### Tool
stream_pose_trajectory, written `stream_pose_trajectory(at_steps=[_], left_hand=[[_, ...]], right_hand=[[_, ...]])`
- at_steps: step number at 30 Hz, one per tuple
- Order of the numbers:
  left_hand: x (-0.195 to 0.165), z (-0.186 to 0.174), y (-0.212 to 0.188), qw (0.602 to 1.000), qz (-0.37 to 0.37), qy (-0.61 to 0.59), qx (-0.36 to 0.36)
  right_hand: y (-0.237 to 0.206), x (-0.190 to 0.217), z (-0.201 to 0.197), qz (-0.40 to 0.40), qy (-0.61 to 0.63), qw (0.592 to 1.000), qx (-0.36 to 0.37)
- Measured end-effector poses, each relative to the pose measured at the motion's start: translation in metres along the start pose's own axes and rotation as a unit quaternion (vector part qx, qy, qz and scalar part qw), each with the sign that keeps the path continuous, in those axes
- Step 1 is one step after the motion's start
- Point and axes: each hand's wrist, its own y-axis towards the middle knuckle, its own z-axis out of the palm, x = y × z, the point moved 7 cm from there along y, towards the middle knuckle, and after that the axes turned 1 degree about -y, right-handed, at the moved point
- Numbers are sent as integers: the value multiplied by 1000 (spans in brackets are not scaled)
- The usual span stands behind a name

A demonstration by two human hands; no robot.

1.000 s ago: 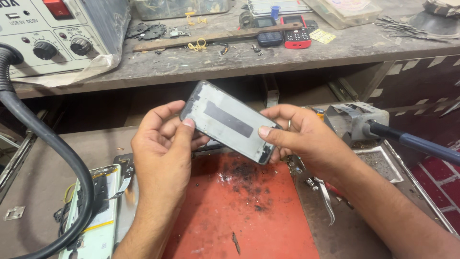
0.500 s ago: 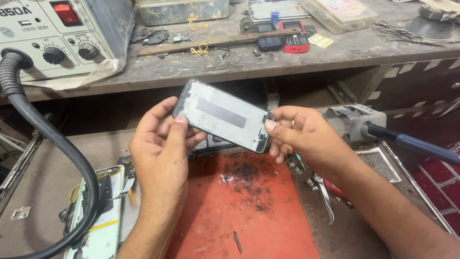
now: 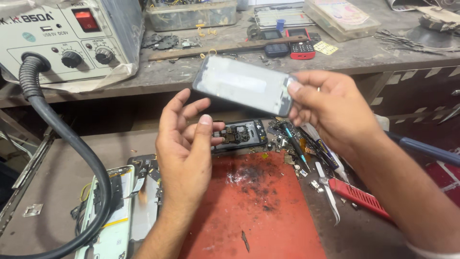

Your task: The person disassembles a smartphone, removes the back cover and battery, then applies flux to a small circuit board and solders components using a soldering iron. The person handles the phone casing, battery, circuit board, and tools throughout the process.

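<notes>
One hand now carries the phone panel (image 3: 243,85): half a second ago both gripped it, but the left hand (image 3: 184,148) has let go and hangs open, fingers loosely spread, at seven o'clock below it. The right hand (image 3: 330,112) pinches the panel's right end, raised over the red mat (image 3: 249,211). So the work looks to have turned to inspecting. The panel is a flat, pale grey rectangle with a dark frame, tilted down to the right. An opened phone (image 3: 239,135) lies just past the left fingertips.

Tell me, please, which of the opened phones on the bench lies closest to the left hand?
The small dark phone body with its circuit board exposed, just beyond the left hand at its fingertips; the white-framed opened phone lies lower left, under the black hose.
</notes>
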Motion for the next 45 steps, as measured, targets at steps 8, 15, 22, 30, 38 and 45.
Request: stream_pose_trajectory(at_steps=[8,15,22,30,38,45], left_hand=[[-1,1,-1,1000,10,29,-7],[-6,10,-5,996,7,86,6],[-13,16,-6,991,4,134,19],[-16,35,-15,978,9,179,107],[-19,59,-36,918,132,289,237],[-11,66,-36,889,117,334,289]], right_hand=[[85,4,26,33,-91,995,-34],[130,1,30,43,-209,974,-77],[128,15,31,-53,-195,975,-92],[99,40,47,-234,-452,851,-129],[41,50,83,-238,-420,876,1],[-21,43,93,-230,-498,836,34]])
